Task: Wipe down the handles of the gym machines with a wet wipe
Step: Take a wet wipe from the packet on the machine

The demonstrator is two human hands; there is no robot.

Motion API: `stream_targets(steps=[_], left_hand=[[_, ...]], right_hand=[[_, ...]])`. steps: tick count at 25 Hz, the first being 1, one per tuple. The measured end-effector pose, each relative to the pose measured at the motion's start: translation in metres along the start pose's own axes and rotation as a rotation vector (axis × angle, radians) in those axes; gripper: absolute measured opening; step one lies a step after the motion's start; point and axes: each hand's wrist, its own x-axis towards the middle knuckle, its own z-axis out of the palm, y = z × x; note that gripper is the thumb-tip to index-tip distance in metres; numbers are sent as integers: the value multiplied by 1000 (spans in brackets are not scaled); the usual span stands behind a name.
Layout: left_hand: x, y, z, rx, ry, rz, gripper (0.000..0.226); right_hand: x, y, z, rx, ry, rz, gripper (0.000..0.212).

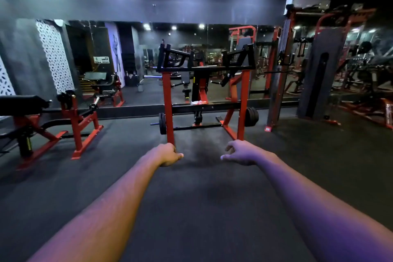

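Closest to me, both my bare forearms stretch out over the dark rubber gym floor (202, 198), my left hand (168, 154) curled into a loose fist and my right hand (238, 152) hanging with loosely bent fingers, neither visibly holding a wipe. Beyond them stands the red steel machine frame (167, 110), its black angled handles (204, 59) well apart from my hands. Farther back, a wide wall mirror (136, 53) reflects more equipment.
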Motion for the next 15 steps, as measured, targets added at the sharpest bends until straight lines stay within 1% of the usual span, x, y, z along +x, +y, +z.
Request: stream_targets(steps=[5,9,12,15], left_hand=[[111,30,28,-29,-52,6,51],[197,58,40,-61,-64,-9,66],[257,64,42,-78,-26,-8,69],[314,56,50,-87,-49,-30,65]], right_hand=[[89,63,3,46,-9,5,55],[170,108,-9,69,-28,1,55],[233,127,-14,80,-12,-38,51],[299,137,-5,58,-49,-75,47]])
